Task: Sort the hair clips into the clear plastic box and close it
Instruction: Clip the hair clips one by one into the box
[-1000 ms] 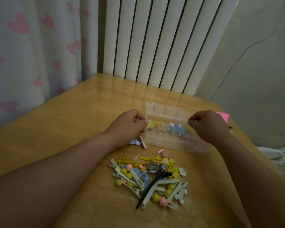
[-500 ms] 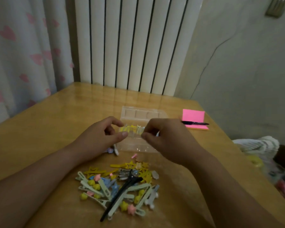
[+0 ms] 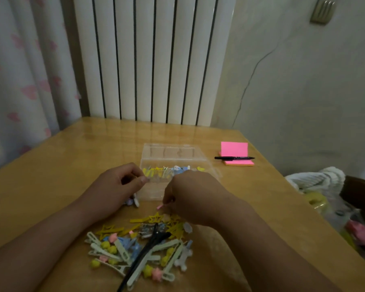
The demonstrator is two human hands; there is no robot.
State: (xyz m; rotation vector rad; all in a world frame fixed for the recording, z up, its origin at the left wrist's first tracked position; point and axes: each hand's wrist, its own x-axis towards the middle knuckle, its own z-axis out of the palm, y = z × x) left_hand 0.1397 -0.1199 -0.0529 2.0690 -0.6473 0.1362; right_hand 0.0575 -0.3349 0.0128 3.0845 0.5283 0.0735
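A clear plastic box lies open on the wooden table, with yellow and blue hair clips lined up inside. My left hand holds the box's near left edge with curled fingers. My right hand reaches down in front of the box, fingertips pinching a small pink clip. A pile of hair clips in yellow, pale green, blue and pink lies nearer me, with a long black clip across it.
A pink sticky-note pad with a black pen lies at the table's right. A white radiator stands behind the table, a heart-print curtain at left. Cloth and soft items sit beyond the right edge.
My right hand has come from the box's right end, across the box, down to the pink clip in front of it. My left hand stays at the box's left edge.
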